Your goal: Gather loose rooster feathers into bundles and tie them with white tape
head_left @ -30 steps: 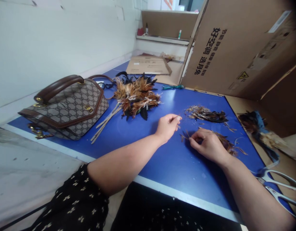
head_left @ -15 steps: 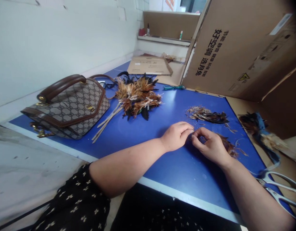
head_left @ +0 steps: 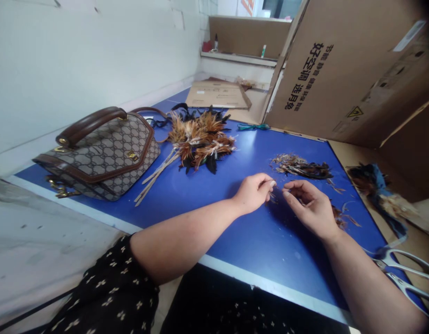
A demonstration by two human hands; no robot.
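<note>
My left hand (head_left: 255, 194) is closed in a pinch above the blue table (head_left: 207, 227). Thin brownish feather bits (head_left: 272, 199) show just below its fingertips and look held there, though they are small and blurred. Just to the right, my right hand (head_left: 312, 208) has thumb and forefinger drawn together, with a small gap to the left hand; what lies in that pinch is too small to make out. A pile of loose feathers (head_left: 303, 168) lies beyond my hands. More brown feathers (head_left: 341, 217) lie partly hidden behind my right hand.
A brown patterned handbag (head_left: 106, 155) stands at the left. Beside it lie bunched feathers (head_left: 200, 139) with pale sticks (head_left: 155, 178). Scissors (head_left: 392, 264) lie near my right forearm. Large cardboard (head_left: 333, 69) stands at the back right, and a feather bundle with blue cloth (head_left: 376, 185) lies at right.
My hands have moved slightly apart, leaving a gap between fingertips that were meeting. Feather bits now show under my left fingers. The right hand's fingers have straightened somewhat.
</note>
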